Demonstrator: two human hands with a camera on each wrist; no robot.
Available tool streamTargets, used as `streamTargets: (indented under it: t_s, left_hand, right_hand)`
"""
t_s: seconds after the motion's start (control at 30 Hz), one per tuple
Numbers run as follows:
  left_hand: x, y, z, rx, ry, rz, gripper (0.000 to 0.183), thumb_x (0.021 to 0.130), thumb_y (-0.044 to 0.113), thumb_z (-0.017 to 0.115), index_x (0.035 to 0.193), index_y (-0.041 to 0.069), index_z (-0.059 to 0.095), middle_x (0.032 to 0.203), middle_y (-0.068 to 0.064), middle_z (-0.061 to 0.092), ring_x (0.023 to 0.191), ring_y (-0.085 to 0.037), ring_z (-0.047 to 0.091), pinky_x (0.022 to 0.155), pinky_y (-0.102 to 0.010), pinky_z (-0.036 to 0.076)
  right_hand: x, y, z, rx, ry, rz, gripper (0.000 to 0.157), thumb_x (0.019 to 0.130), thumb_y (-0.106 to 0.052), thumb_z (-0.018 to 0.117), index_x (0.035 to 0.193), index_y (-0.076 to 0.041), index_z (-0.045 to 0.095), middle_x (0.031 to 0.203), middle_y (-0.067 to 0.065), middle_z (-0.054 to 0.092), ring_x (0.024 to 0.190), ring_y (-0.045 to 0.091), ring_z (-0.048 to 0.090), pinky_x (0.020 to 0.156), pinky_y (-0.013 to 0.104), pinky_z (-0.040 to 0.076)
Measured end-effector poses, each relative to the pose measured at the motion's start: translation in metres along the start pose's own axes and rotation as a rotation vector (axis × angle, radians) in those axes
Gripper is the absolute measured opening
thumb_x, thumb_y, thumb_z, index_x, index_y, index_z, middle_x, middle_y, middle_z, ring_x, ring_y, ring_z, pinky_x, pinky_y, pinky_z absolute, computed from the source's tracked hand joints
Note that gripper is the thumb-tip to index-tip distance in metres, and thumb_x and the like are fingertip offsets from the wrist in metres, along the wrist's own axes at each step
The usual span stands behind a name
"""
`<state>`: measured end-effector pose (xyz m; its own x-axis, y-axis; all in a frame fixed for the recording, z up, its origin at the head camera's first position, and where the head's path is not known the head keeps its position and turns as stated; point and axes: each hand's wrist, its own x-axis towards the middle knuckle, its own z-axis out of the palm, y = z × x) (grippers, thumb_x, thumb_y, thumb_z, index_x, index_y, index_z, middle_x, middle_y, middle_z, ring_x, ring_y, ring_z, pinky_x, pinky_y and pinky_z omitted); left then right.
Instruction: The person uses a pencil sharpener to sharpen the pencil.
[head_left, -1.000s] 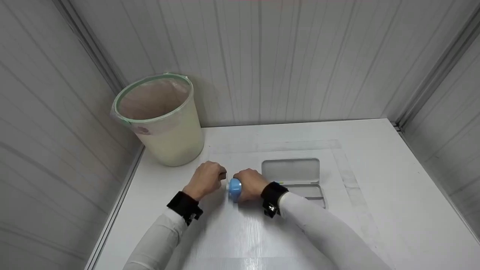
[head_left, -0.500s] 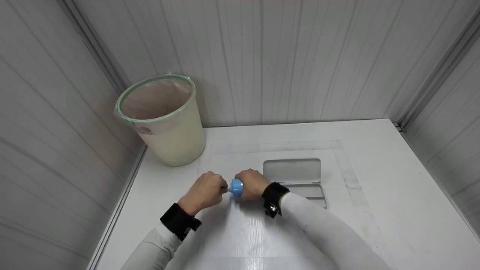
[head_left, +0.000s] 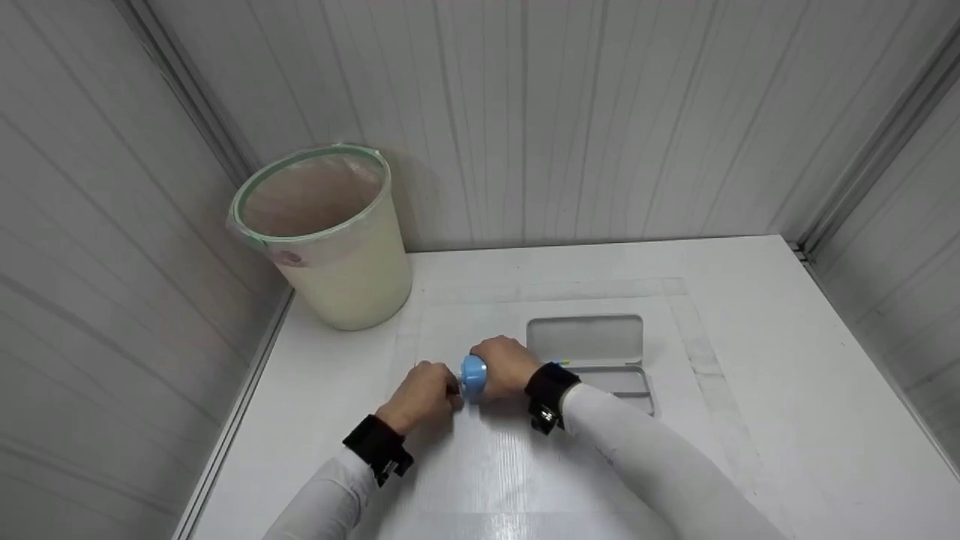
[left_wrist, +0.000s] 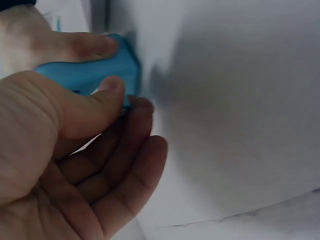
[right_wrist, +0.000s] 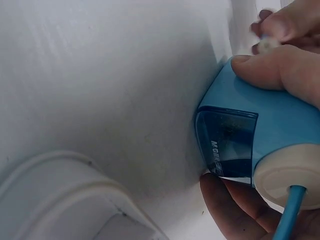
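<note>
A blue crank pencil sharpener (head_left: 473,379) sits on the white table in front of the person. My right hand (head_left: 505,369) grips its body, thumb on one side and fingers on the other, as the right wrist view shows. From the sharpener's cream round front sticks a blue pencil (right_wrist: 290,215). Beside the dark clear shavings window (right_wrist: 227,142) are pale letters. On the opposite side, my left hand (head_left: 424,394) pinches the crank handle (right_wrist: 269,45) between thumb and fingers. Most of the crank is hidden by those fingers and blurred.
An opened grey tin case (head_left: 585,340) lies behind the right wrist, with a small yellow-and-blue tip (head_left: 562,363) at its hinge. A cream bin (head_left: 349,277) with a green rim and liner stands at the back left. Grey panel walls (head_left: 480,127) enclose the table (head_left: 780,337).
My left hand dips, then comes nearer the person and lower around the sharpener's side, with the crank in its fingers. My right hand and the sharpener stay almost still.
</note>
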<state>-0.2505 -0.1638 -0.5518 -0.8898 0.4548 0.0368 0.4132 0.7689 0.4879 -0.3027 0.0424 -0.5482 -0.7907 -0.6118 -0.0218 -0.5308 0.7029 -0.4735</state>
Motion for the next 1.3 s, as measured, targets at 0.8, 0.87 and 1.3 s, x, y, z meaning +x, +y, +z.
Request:
streamTargets:
  t_s: [0.8,0.87,1.3]
  left_hand:
    - [0.026,0.004,-0.029,0.368,0.268,0.099,0.007,0.098,0.000,0.080,0.094,0.004,0.085,0.086,-0.012,0.076,0.083,-0.032,0.076,0.074,-0.043,0.065]
    - [0.020,0.009,-0.032,0.369,0.288,0.119,0.007,0.098,0.002,0.081,0.093,0.004,0.084,0.085,-0.011,0.076,0.081,-0.031,0.076,0.073,-0.043,0.065]
    - [-0.015,0.033,-0.036,0.207,0.138,0.129,0.035,0.081,-0.015,0.077,0.059,0.010,0.067,0.063,0.011,0.041,0.063,-0.009,0.035,0.056,-0.025,0.031]
  right_hand:
    - [0.000,-0.001,0.005,0.023,0.046,0.014,0.034,0.073,-0.028,0.097,0.093,-0.011,0.076,0.085,0.002,0.077,0.076,0.014,0.059,0.071,0.032,0.052]
    - [0.000,0.000,0.006,0.022,0.051,0.023,0.035,0.072,-0.029,0.098,0.091,-0.011,0.076,0.085,0.002,0.077,0.076,0.014,0.060,0.072,0.034,0.053]
    - [-0.004,-0.005,0.002,0.003,0.053,0.021,0.034,0.070,-0.024,0.098,0.091,-0.011,0.075,0.085,0.001,0.075,0.077,0.015,0.058,0.072,0.035,0.052]
